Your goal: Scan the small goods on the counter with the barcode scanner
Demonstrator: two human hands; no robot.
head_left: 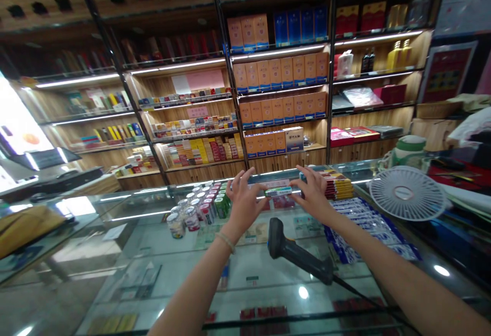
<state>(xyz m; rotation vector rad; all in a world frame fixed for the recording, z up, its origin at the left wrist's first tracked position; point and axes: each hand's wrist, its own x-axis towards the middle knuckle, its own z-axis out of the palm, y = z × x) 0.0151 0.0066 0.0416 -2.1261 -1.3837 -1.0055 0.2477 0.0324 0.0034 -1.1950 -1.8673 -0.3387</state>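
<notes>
A slim green-and-white pack point(279, 191) is held level above the glass counter, its kind too small to read. My left hand point(245, 200) pinches its left end, and my right hand point(313, 195) has the other end between thumb and fingers. Some of my fingers stand raised away from it. Under my hands lies a dark handheld barcode scanner point(299, 256) with its cable running to the lower right. Cans and small jars point(192, 218) stand in rows left of my left hand. Yellow-and-brown packets point(339, 185) are stacked just beyond my right hand.
Blue-and-white packets point(368, 223) lie overlapping on the glass counter point(146, 244), right of the scanner. Farther right are a white round slatted fan cover point(406, 193) and a green-and-white jug point(408, 152). Shelves point(284, 88) with boxed goods line the back wall.
</notes>
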